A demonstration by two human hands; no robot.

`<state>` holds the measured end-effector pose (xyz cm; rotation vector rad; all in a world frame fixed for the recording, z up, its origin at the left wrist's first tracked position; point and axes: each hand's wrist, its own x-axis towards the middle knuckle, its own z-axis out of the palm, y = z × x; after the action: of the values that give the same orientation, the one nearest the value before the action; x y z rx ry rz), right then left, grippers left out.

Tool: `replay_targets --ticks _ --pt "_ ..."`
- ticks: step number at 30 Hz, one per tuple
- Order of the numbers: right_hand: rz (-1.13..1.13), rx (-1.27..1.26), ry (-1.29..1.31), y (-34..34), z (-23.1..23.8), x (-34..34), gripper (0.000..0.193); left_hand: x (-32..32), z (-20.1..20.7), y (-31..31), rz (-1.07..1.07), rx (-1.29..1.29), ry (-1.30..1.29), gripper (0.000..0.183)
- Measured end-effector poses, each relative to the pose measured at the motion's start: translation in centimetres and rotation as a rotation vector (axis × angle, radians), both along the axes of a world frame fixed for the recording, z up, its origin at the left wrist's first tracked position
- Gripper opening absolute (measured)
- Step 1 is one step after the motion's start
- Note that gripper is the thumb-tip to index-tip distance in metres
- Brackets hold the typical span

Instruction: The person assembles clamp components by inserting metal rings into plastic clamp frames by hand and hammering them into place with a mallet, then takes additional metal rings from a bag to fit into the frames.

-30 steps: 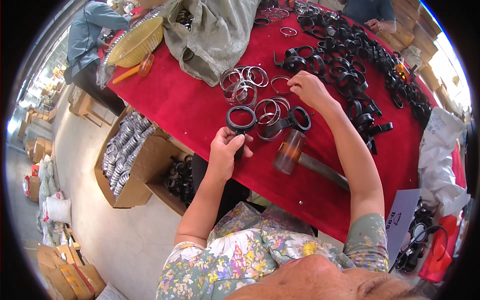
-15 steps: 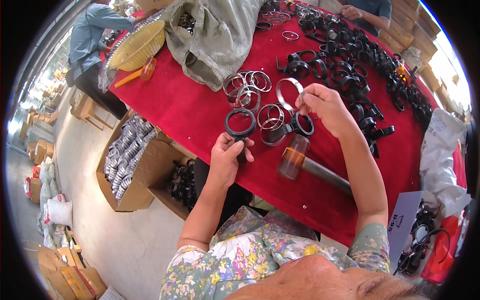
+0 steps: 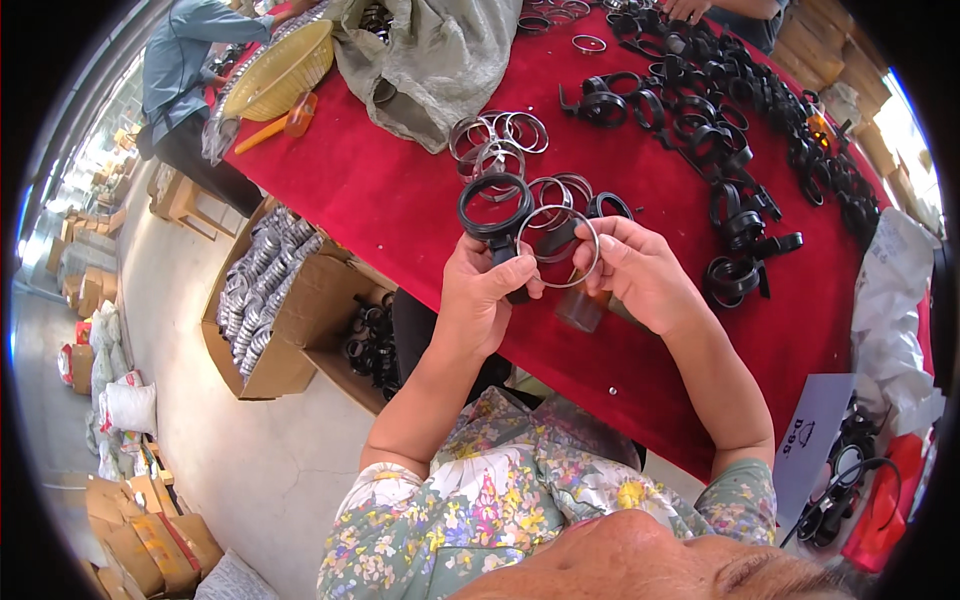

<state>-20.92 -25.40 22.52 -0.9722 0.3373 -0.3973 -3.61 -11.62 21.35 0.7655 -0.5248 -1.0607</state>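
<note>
My left hand [image 3: 487,285] is closed round the stem of a black plastic ring with a handle [image 3: 494,229], its round opening held upward. Close to its right, my right hand [image 3: 635,268] pinches a thin silver metal ring [image 3: 558,284]. The metal ring's left edge overlaps the fingers of my left hand; whether they touch I cannot tell. Beyond my hands lie several loose silver rings [image 3: 515,133] on the red cloth. Another black ring piece [image 3: 609,206] rests behind my right hand. A mallet with a clear amber head [image 3: 580,310] lies partly hidden beneath that hand.
Many black ring parts [image 3: 735,225] spread over the right of the red-covered table [image 3: 400,230]. A grey sack [image 3: 440,80], yellow basket [image 3: 280,75] and orange mallet [image 3: 292,118] lie at the far left. A carton of silver rings [image 3: 265,300] stands below the left edge. Two people work across the table.
My right hand has brought the silver ring down and left, beside the black ring piece. My left hand has moved slightly up and right with that piece.
</note>
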Motion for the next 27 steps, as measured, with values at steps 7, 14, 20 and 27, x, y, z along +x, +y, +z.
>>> replay_targets --ticks 7,14,20,27 --pt "-0.124 -0.589 0.199 1.1 1.8 -0.5 0.049 -0.3 0.7 0.2 -0.023 0.079 0.063 0.041" --pt "-0.027 -0.665 0.065 1.4 1.6 -1.1 0.067 -0.9 1.0 0.4 0.019 0.092 0.021 0.043" --pt "-0.065 -0.864 0.199 2.0 2.0 -0.9 0.086 -1.8 1.0 0.4 0.035 0.083 -0.020 0.043" --pt "-0.336 -1.344 0.380 3.7 2.0 -0.5 0.095 -3.0 0.2 0.3 0.129 0.089 -0.116 0.046"
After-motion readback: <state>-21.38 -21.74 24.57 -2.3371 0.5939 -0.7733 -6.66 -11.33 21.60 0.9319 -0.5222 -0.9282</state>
